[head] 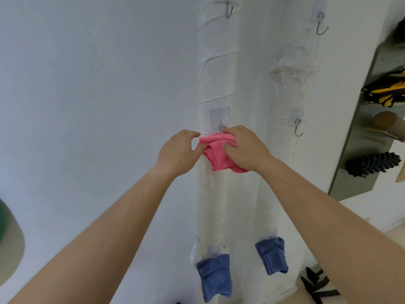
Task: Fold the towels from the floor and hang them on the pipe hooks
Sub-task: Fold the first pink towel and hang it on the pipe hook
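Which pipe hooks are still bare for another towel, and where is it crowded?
Bare: the metal hook on the right pipe beside the hands, and both top hooks. Crowded: the left pipe's middle hook, where left hand and right hand bunch the pink towel; both bottom hooks carry blue towels.

A folded pink towel (215, 153) is bunched against the left wrapped pipe (215, 69), just under a stuck-on hook (221, 126). Lower on the same pipe a folded blue towel (214, 276) hangs from a hook. Another blue towel (271, 255), also folded, hangs low on the right pipe (291, 62). A bare metal hook (297, 126) sits midway up the right pipe, and two more bare hooks (321, 24) are fixed near the pipes' tops.
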